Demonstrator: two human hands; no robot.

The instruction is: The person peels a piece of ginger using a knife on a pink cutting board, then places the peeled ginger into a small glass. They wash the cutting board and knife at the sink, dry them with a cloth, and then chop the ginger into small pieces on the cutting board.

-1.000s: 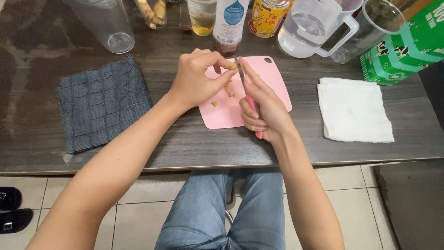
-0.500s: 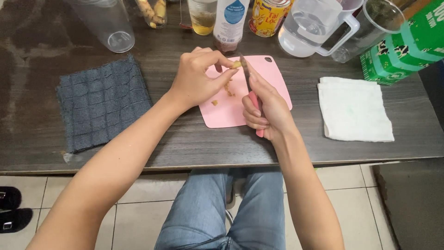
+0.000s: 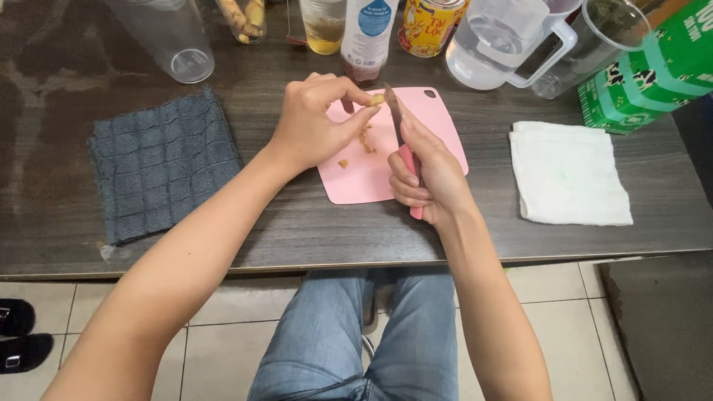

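A small tan piece of ginger root is pinched between the thumb and fingers of the left hand, held just above a pink cutting board. The right hand has its fingers wrapped tight around a pink-handled paring knife, blade tip beside the piece. A few peel scraps lie on the board, so the peeling looks partly done. Around the board, the dark wooden bench carries a grey cloth on the left and a white folded cloth on the right.
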